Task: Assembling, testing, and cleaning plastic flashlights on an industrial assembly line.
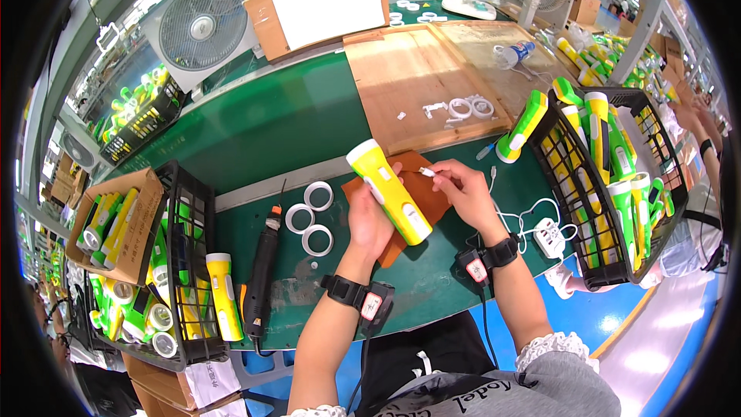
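Note:
A yellow flashlight with a white head ring [390, 193] lies tilted in my left hand [369, 220], whose fingers wrap round its side. To its right, my right hand [467, 193] pinches a small white cable plug [427, 172], held a short way from the flashlight's body. Beneath both hands is a brown cloth or sheet [436, 197] on the green bench. From the right side a white cable [502, 212] runs to a white multi-port charger [549, 238]. Three white rings [317, 240] lie left of my left hand.
A black electric screwdriver [264, 270] and an upright yellow flashlight [224, 297] stand at the left, beside a black crate [193, 262] of flashlights. Another full crate [575, 201] stands at the right, with a green-yellow flashlight [522, 127] by it. Wooden boards [401, 69] lie behind.

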`<state>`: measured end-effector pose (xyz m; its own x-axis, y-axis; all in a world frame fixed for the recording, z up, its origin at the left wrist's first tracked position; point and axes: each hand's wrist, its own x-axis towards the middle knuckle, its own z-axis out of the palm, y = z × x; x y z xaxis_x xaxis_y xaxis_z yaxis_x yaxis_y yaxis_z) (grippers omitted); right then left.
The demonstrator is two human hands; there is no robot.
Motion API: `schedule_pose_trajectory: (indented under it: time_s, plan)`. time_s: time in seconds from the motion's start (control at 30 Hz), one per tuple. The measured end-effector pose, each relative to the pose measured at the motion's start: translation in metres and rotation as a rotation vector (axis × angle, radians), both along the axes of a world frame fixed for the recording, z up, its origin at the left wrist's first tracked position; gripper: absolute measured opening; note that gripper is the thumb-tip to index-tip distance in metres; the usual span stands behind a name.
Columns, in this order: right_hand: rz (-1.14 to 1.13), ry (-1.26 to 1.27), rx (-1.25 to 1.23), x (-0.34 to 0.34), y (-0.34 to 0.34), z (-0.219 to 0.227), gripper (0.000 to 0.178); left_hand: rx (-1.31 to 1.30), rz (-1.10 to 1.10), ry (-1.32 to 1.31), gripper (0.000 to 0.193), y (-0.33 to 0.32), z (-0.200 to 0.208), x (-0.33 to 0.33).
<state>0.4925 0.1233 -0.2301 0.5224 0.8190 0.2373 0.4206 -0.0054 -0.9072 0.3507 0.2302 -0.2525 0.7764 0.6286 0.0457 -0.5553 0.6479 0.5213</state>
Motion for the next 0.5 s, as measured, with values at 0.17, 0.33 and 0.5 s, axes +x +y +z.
schedule_pose_trajectory:
  time_s: [0.17,0.33,0.5]
  plan:
    - [0.163,0.062,0.223,-0.01,-0.002,0.0,0.017,0.205,-0.063,0.301,0.034,-0.007,-0.016,0.001]
    - [0.188,-0.061,0.122,-0.015,-0.008,0.008,0.016,0.125,-0.052,0.388,0.038,-0.014,-0.011,0.003]
    - [0.119,-0.031,0.081,-0.015,-0.01,0.012,0.015,0.136,-0.115,0.452,0.041,-0.014,-0.008,0.002]
